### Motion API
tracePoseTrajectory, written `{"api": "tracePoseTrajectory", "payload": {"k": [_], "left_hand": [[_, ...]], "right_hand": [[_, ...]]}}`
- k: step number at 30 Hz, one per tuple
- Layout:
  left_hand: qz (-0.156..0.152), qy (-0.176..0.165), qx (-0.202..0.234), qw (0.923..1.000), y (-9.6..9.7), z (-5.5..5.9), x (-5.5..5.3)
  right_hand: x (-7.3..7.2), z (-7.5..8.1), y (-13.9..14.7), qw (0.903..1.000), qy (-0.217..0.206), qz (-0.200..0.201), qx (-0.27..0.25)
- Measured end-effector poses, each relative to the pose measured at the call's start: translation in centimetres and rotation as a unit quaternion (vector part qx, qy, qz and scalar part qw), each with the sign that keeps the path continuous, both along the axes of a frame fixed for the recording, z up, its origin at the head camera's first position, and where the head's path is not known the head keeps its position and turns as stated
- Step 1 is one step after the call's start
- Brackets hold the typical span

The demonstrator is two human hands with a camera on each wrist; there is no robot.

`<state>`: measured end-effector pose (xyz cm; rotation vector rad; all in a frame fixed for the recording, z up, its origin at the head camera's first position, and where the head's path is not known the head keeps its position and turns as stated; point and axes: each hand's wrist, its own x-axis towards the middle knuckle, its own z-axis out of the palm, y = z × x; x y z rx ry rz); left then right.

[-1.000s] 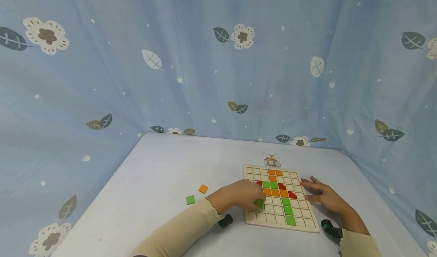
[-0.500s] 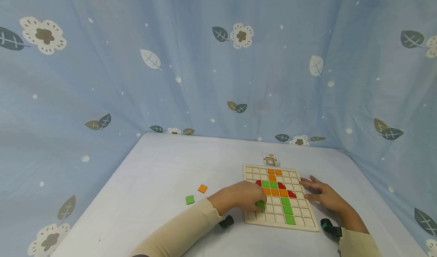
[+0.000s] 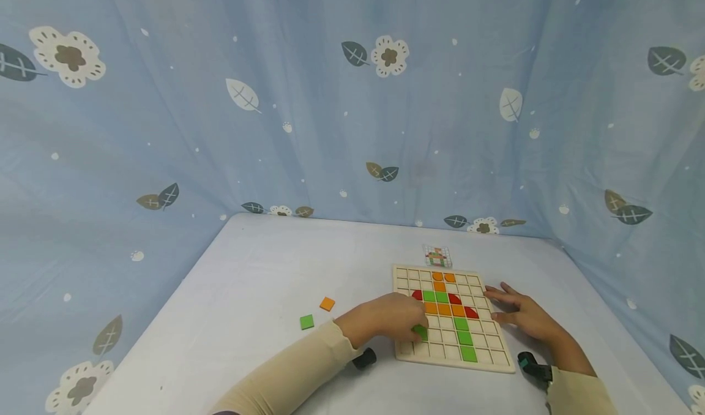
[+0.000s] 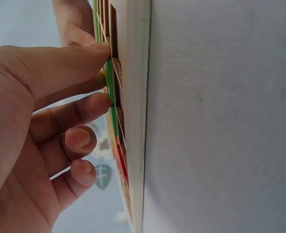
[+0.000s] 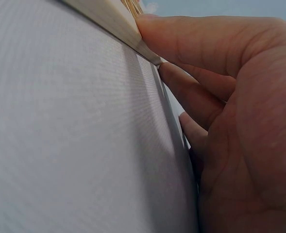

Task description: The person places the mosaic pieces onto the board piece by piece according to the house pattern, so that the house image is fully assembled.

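On the white table lies a wooden grid board with green, orange and red tiles set in its cells. My left hand reaches over the board's left side, thumb and fingertips pinching a green square tile at a left-hand cell. In the left wrist view that tile lies about level with the grid, fingertips on it; the hand partly covers it in the head view. My right hand rests beside the board's right edge, fingers spread, thumb touching the board's side in the right wrist view.
A loose green tile and a loose orange tile lie left of the board. Behind the board lies a small pattern card. A blue patterned curtain surrounds the table.
The green tile under my left fingers was tilted a second ago and now lies flatter on the board. My left hand has shifted only slightly. The right hand stays in place.
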<state>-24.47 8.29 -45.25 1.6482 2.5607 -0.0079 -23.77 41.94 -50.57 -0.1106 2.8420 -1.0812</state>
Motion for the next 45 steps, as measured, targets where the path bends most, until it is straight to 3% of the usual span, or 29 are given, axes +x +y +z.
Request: {"api": "tracePoseTrajectory", "payload": {"k": [6, 15, 20, 25, 30, 36, 45], "left_hand": [[-0.012, 0.008, 0.002, 0.9999, -0.1, 0.1, 0.1], [-0.001, 0.007, -0.006, 1.0, 0.0, 0.5, 0.5], [-0.007, 0.004, -0.005, 1.0, -0.8, 0.7, 0.3], [-0.001, 0.015, -0.003, 0.9999, -2.6, 1.0, 0.1], [0.029, 0.023, -0.008, 0.9993, -4.6, 1.3, -0.2], [0.073, 0.003, -0.004, 0.9973, -6.9, 1.6, -0.4], [0.129, -0.027, 0.01, 0.9912, -12.3, 1.3, -1.0]], "right_hand": [[0.0, 0.0, -0.1, 1.0, 0.002, 0.001, 0.001], [0.3, 0.6, -0.1, 0.9999, 0.002, 0.009, 0.009], [0.3, 0.5, -0.2, 0.9997, 0.001, 0.016, 0.019], [0.2, 0.5, -0.2, 0.9997, -0.012, 0.015, 0.015], [0.3, 0.9, -0.1, 0.9994, -0.017, 0.018, 0.026], [0.5, 1.1, 0.5, 0.9994, -0.012, 0.02, 0.026], [0.3, 0.8, 0.3, 0.9994, -0.017, 0.025, 0.016]]}}
